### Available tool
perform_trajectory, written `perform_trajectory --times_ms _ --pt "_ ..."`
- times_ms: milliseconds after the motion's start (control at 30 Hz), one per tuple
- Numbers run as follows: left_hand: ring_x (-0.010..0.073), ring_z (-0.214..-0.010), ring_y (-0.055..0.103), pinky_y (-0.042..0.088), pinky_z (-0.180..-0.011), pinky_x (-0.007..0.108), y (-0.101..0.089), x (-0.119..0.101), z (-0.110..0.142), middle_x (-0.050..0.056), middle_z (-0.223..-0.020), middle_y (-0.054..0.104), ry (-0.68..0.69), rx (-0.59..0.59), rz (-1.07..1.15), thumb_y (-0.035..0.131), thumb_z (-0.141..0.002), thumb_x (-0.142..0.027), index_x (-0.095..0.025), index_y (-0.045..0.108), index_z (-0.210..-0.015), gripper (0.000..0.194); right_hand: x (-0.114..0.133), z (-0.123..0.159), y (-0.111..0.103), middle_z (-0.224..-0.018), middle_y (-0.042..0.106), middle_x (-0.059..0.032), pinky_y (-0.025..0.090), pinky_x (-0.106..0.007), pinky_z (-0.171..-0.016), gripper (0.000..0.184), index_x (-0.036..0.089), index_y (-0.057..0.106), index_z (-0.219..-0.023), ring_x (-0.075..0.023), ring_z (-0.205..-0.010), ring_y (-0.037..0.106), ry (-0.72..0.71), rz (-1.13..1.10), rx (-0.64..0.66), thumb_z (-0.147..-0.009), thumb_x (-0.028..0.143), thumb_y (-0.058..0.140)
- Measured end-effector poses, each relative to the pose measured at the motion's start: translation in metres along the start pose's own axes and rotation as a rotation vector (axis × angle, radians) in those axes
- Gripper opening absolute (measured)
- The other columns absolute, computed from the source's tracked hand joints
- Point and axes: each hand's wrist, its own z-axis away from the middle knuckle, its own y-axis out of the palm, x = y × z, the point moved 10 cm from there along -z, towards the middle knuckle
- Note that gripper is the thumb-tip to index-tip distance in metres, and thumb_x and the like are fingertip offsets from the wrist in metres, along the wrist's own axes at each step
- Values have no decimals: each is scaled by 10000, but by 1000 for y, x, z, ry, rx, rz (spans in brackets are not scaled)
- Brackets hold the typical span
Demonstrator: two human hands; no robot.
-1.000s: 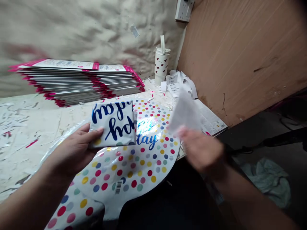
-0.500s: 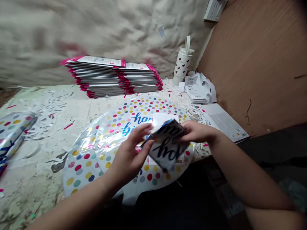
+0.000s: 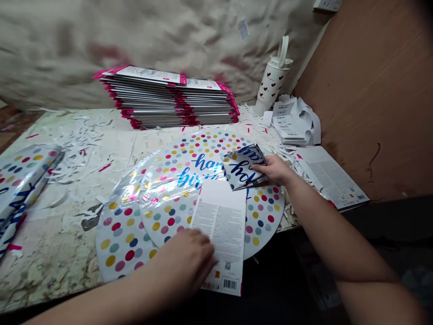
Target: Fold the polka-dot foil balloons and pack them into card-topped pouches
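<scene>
The right hand [image 3: 275, 170] pinches a folded foil balloon packet [image 3: 244, 167] in its fingers, the packet jutting out at ten o'clock from the hand. The left hand [image 3: 182, 262] lies curled against the edge of a white printed card [image 3: 219, 234] on a flat polka-dot foil balloon [image 3: 125, 243]; whether it grips the card, I cannot tell. Earlier both hands shared the packet; now they're apart.

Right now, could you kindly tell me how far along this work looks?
The stack of pink-edged packets looks finished, and a folded polka-dot foil balloon lies at left. In hand: the right hand holds a folded foil balloon, the left hand touches a printed white card. Still flat: the polka-dot foil balloons beneath them.
</scene>
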Motion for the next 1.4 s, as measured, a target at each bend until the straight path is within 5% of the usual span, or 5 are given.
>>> perform_trajectory --times_ms 267,433,700,1267,1400 --pt "302 -893 500 388 -794 448 -12 43 -80 153 -902 573 -187 -243 -289 402 -805 -586 -102 578 -878 520 19 7 27 -754 693 -29 521 -289 -642 254 147 666 -788 -179 -682 637 -76 62 113 -632 343 704" --pt "160 -621 515 391 -583 282 -16 43 -69 34 -668 562 -145 -239 5 312 -889 -479 -164 516 -716 413 36 24 42 -661 670 -1 504 -247 -576 195 146 666 -733 -155 -618 623 -65 198 315 -640 316 684" --pt "190 -610 473 365 -573 328 -45 -27 -55 35 -681 539 134 -405 -421 386 -868 -200 -168 507 -736 182 79 28 74 -602 648 1 452 -205 -449 252 135 679 -751 -109 -499 564 91 386 715 -557 280 749" --pt "195 -697 488 427 -631 338 -53 -35 -42 53 -733 546 36 -403 -158 413 -817 -145 -145 525 -763 124 125 49 116 -600 561 24 347 -175 -449 130 138 632 -745 -62 -511 452 -265 559 405 -694 255 607" --pt "206 -763 511 442 -683 340 -57 -39 -38 77 -787 573 46 -441 -175 406 -813 -125 -137 536 -778 135 120 80 126 -610 612 9 394 -192 -499 98 154 673 -721 -85 -544 508 -315 731 688 -689 197 591"
